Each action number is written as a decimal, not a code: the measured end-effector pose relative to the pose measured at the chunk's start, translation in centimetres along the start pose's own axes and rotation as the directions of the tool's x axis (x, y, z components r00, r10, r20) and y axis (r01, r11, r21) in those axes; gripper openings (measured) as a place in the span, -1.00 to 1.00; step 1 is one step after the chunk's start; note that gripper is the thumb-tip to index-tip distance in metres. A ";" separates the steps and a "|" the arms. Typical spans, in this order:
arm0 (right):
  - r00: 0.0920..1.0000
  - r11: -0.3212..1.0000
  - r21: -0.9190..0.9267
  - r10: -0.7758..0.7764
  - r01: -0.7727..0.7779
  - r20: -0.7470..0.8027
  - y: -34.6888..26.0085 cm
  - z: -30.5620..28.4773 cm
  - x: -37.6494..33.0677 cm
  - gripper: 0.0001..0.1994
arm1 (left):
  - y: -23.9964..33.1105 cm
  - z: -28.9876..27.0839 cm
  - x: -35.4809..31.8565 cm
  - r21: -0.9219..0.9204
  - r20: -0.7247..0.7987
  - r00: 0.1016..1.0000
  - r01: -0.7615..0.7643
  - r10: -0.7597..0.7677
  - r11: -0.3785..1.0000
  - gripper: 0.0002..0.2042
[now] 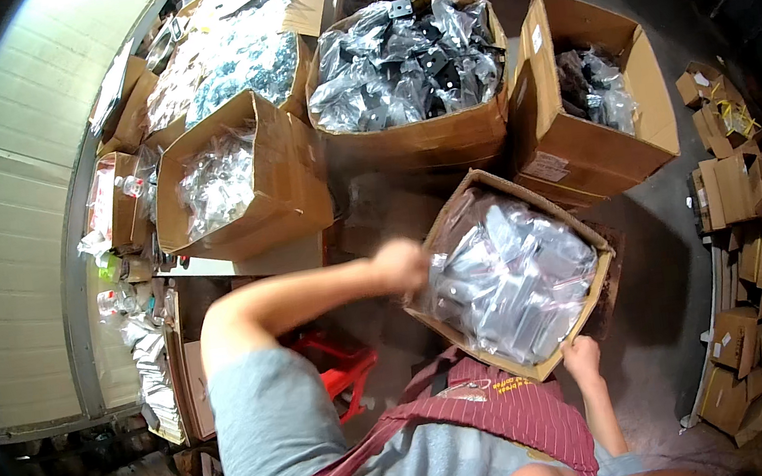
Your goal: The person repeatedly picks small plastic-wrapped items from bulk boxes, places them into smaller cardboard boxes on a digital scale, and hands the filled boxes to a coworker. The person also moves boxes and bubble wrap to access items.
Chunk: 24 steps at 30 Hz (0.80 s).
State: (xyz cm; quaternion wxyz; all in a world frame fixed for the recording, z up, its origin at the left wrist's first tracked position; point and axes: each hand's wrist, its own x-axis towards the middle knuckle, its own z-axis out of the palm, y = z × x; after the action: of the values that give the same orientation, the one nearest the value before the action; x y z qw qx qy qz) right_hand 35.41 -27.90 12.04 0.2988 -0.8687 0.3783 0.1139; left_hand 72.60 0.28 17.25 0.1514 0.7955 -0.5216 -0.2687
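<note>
A cardboard box (607, 258) stands in front of me at an angle, its top open. Inside it lie many clear plastic bags (515, 268) of dark and grey flat parts whose kind I cannot make out. My left hand (401, 266), somewhat blurred, is closed at the box's left rim. At the near right corner, my right hand (581, 356) has its fingers wrapped over the rim. The near side of the box is close to my maroon striped apron (500, 407).
Beyond are a large carton (417, 145) of bagged black parts, a tall carton (572, 150) at right and another carton (293, 187) at left. A red plastic stool (349, 377) is by my left elbow. Flattened and small boxes (749, 324) pile up far right.
</note>
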 end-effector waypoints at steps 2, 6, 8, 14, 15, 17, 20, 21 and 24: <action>0.991 0.992 -0.060 -0.117 0.114 -0.063 1.7 3.1 2.8 -0.75 | 2.7 0.4 -5.9 0.000 0.042 0.998 0.051 -0.051 0.999 -0.89; 0.988 0.994 -0.054 0.100 -0.094 0.116 2.9 1.2 5.6 -0.74 | -1.1 -0.1 -12.4 -0.096 -0.074 0.800 0.588 -0.595 0.803 -0.67; 0.983 0.991 -0.044 0.133 -0.129 0.124 3.5 0.9 5.4 -0.75 | -1.2 0.4 -11.0 -0.194 -0.140 0.806 0.547 -0.575 0.814 -0.56; 0.984 0.994 -0.022 0.113 -0.111 0.139 4.2 -0.2 4.8 -0.71 | 6.0 4.8 2.5 -0.095 -0.123 0.889 0.432 -0.442 0.897 -0.26; 0.994 0.999 -0.013 0.041 -0.040 0.101 5.0 0.3 4.7 -0.69 | 6.2 5.1 5.0 -0.019 -0.062 0.894 0.444 -0.444 0.896 -0.30; 0.994 0.997 0.040 0.054 -0.058 0.099 5.7 0.6 4.8 -0.64 | 5.5 5.1 7.8 0.098 -0.025 0.900 0.436 -0.435 0.895 -0.39; 0.982 0.974 0.173 0.125 -0.149 0.144 7.0 0.8 4.8 -0.61 | 3.9 4.2 7.7 0.109 0.003 0.919 0.392 -0.395 0.913 -0.52; 0.973 0.960 0.215 0.144 -0.182 0.183 7.4 0.6 5.0 -0.64 | 4.3 3.9 7.3 0.163 0.050 0.927 0.360 -0.372 0.919 -0.58; 0.922 0.949 0.123 0.243 -0.291 0.302 7.8 -1.4 6.6 -0.67 | 4.2 3.6 7.3 0.187 0.019 0.921 0.378 -0.388 0.907 -0.61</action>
State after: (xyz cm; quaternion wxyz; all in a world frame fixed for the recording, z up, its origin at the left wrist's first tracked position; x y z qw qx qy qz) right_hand 34.28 -36.79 6.98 0.4027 -0.7556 0.4548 0.2450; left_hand 69.66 -7.93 14.57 0.0088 0.8849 -0.3815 -0.2673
